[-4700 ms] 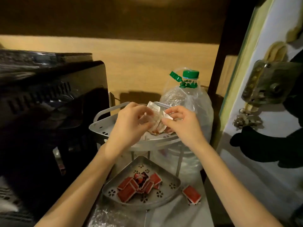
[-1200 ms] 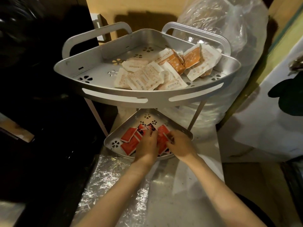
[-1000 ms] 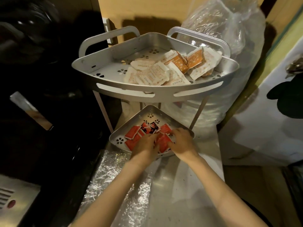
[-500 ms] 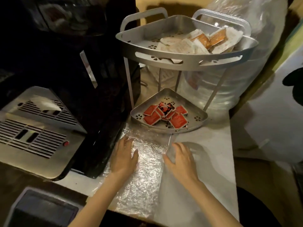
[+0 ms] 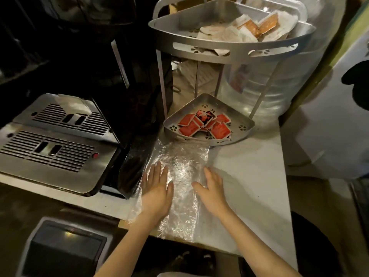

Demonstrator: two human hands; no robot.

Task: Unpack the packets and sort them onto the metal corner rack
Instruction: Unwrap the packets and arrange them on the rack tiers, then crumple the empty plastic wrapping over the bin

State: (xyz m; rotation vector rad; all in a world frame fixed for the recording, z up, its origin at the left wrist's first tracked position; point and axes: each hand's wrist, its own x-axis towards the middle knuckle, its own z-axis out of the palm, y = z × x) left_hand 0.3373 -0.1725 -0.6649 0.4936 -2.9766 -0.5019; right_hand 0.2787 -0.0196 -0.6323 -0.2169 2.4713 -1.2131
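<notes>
both hands (image 5: 157, 191) now off the red packets (image 5: 203, 126), spread flat on the plastic sheet (image 5: 182, 172).

Single head-worn wide-angle view, looking steeply down and forward, close over the counter (image 5: 249, 166), rack (image 5: 229, 54) just beyond

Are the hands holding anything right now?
No. The left hand and right hand lie open and flat on the clear plastic bag on the counter, near its middle, gripping nothing.
</notes>
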